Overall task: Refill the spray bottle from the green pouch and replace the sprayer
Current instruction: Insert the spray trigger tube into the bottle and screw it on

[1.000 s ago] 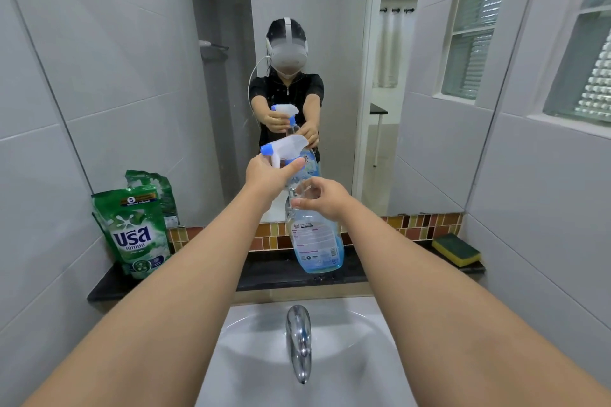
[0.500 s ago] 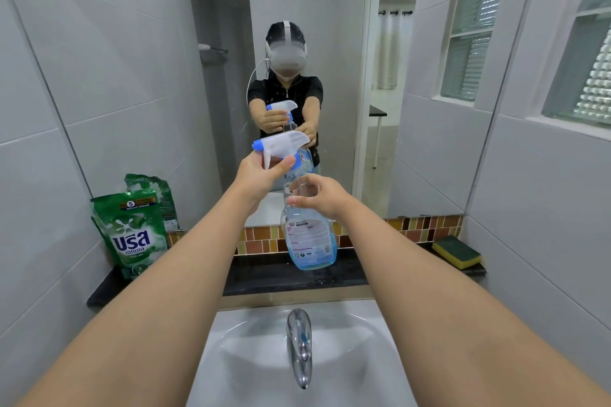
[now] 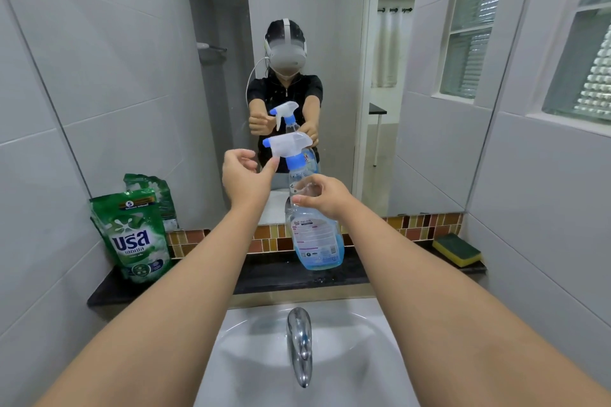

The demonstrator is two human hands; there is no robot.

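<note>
A clear spray bottle (image 3: 314,238) with blue liquid in its lower part tilts slightly over the black shelf (image 3: 264,274). My right hand (image 3: 325,196) is shut around its upper body, just below the neck. The white sprayer (image 3: 291,142) with a blue collar and blue nozzle tip sits on the neck, nozzle pointing left. My left hand (image 3: 246,178) is just left of it with fingers apart; only the thumb tip touches the trigger. The green pouch (image 3: 135,238) stands upright at the shelf's left end, against the wall.
A yellow and green sponge (image 3: 456,249) lies at the shelf's right end. Below the shelf is a white sink (image 3: 258,357) with a chrome faucet (image 3: 299,344). A mirror behind the shelf reflects a person, the bottle and the pouch. Tiled walls close in on both sides.
My left hand gripped the sprayer head before; now it has let go and drawn back to the left, fingers spread. The sprayer's nozzle still points left. The right hand keeps its hold.
</note>
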